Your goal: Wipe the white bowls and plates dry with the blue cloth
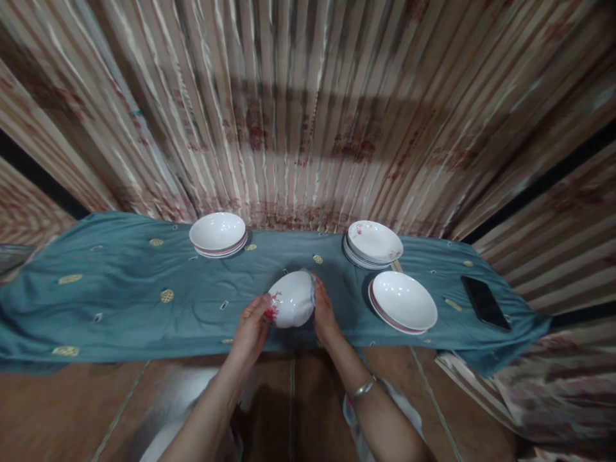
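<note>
Between my two hands is a white bowl (292, 300) with red flowers on its side, tipped over and held above the front middle of the table. My left hand (253, 317) grips its left end by the flowers. On the opposite end, my right hand (325, 308) is closed around the edge, next to a bluish pattern; its fingertips are partly hidden. A stack of white bowls (404, 300) with a red rim below stands to the right of my right hand. Behind it sits a stack of flowered plates (374, 242). Another bowl stack (219, 232) is at the back left.
A green-blue cloth (144, 321) with yellow motifs covers the long narrow table. A black phone (485, 303) lies near the right end. Pleated patterned curtains (298, 115) hang right behind the table. Brown floor tiles (279, 410) show in front.
</note>
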The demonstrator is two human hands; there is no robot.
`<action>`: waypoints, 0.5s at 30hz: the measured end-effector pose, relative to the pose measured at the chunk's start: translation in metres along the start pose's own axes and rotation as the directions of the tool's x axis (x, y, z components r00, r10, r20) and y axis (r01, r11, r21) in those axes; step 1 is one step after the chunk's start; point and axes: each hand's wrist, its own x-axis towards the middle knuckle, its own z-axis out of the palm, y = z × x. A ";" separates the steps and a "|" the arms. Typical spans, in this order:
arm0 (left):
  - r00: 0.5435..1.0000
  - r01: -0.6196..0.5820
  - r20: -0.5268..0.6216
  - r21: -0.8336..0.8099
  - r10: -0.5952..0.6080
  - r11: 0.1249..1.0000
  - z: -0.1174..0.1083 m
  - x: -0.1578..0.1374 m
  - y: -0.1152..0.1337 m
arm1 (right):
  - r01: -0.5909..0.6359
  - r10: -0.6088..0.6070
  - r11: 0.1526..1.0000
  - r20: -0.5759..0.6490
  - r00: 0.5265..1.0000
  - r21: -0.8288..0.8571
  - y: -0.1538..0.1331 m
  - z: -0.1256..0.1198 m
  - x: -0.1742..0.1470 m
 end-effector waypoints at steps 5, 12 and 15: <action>0.995 0.054 0.084 0.002 -0.054 0.999 0.005 -0.002 -0.007 | 0.032 -0.036 0.991 -0.025 0.999 -0.126 -0.015 -0.012 0.007; 0.986 0.008 0.161 0.134 -0.030 0.991 0.006 0.002 -0.010 | 0.135 -0.140 0.977 -0.020 0.990 -0.165 -0.034 -0.026 0.014; 0.986 -0.077 0.162 0.210 0.043 0.975 0.005 0.004 -0.006 | 0.224 -0.219 0.941 0.047 0.975 -0.252 -0.046 -0.024 0.007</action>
